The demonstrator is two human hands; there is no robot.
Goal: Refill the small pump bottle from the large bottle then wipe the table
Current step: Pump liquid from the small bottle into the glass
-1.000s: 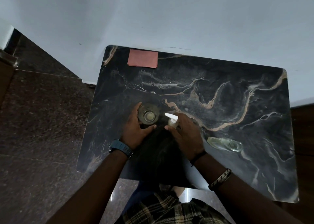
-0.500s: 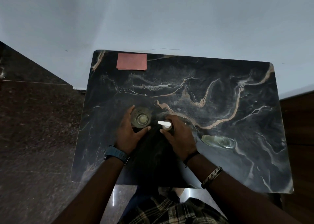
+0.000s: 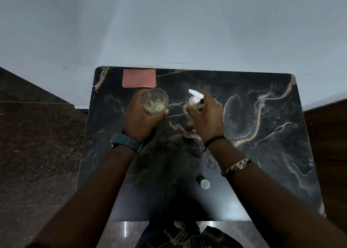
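Observation:
My left hand (image 3: 139, 119) grips the large clear bottle (image 3: 155, 101), which I see end-on as a round glassy shape with pale liquid inside. My right hand (image 3: 205, 116) grips the small pump bottle (image 3: 195, 102) around its body; its white pump head (image 3: 195, 93) points to the upper left. Both bottles are over the far middle of the dark marble table (image 3: 262, 153), a hand's width apart. A folded pink cloth (image 3: 139, 78) lies flat at the table's far left edge, just behind the large bottle.
A small dark cylinder with a white end (image 3: 203, 183) lies on the table between my forearms, near the front. A pale wall runs behind the table. Dark stone floor lies to the left, and a brown surface borders the right side.
Both hands have moved away from me toward the table's far side with their bottles. The pump head has swung to point upper left. The clear object on the right is out of sight.

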